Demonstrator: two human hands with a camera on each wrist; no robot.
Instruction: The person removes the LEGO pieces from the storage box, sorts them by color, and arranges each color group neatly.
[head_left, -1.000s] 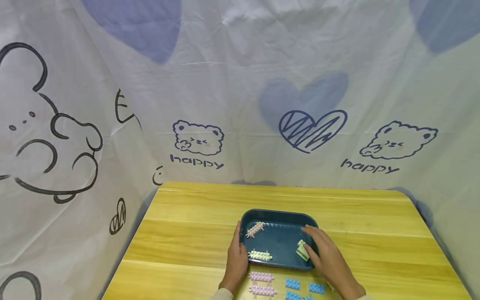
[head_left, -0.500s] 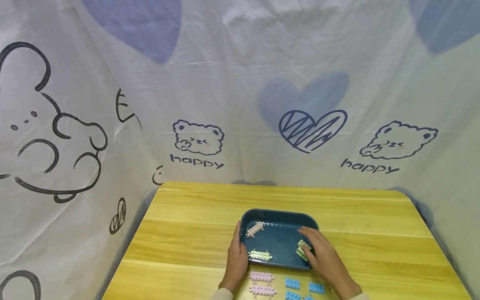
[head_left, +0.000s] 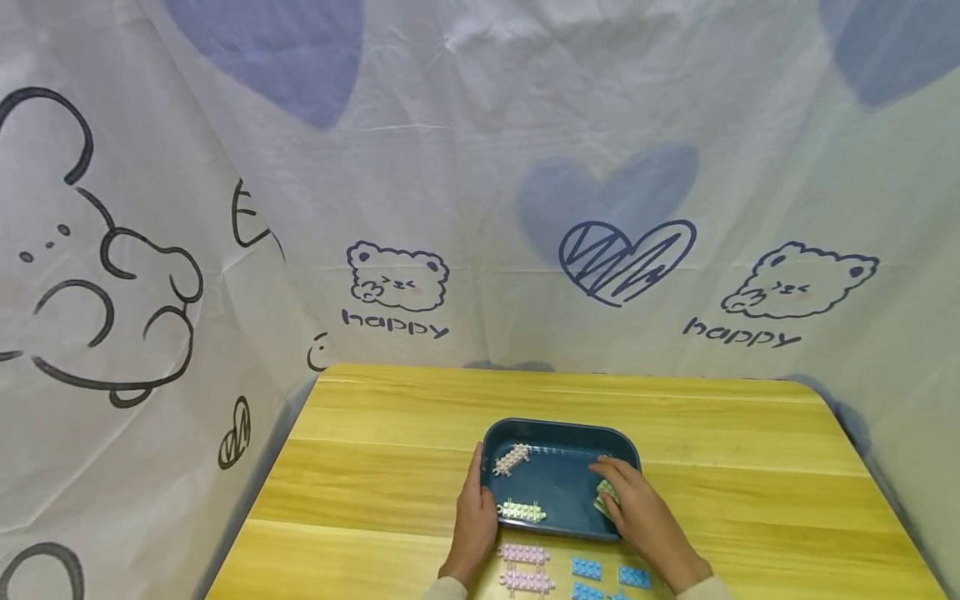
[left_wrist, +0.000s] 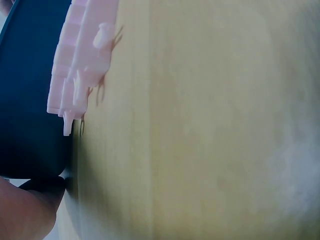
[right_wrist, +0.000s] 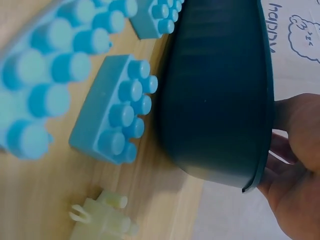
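A dark teal plastic tray (head_left: 555, 423) sits on the wooden table. My left hand (head_left: 472, 523) holds its left side, fingers along the outer wall; in the left wrist view the thumb (left_wrist: 30, 210) is at the near corner. Over the right wall reaches my right hand (head_left: 647, 510), thumb and fingers around a light green toy building block (head_left: 604, 498), which they partly cover. In the right wrist view that hand's fingers (right_wrist: 282, 117) dip behind the rim. A pale pink studded strip (head_left: 512, 459) and a light green one (head_left: 522, 511) lie at the tray's left end.
Two pink studded strips (head_left: 525, 553) lie on the table before the tray. Several blue blocks (head_left: 587, 568) are to their right, and a pale yellow piece (right_wrist: 102, 220) shows in the right wrist view. A printed cloth (head_left: 510, 208) hangs behind the table (head_left: 360, 467).
My right hand has shifted slightly left, farther into the tray, and now covers more of the light green block. The left hand has stayed in place.
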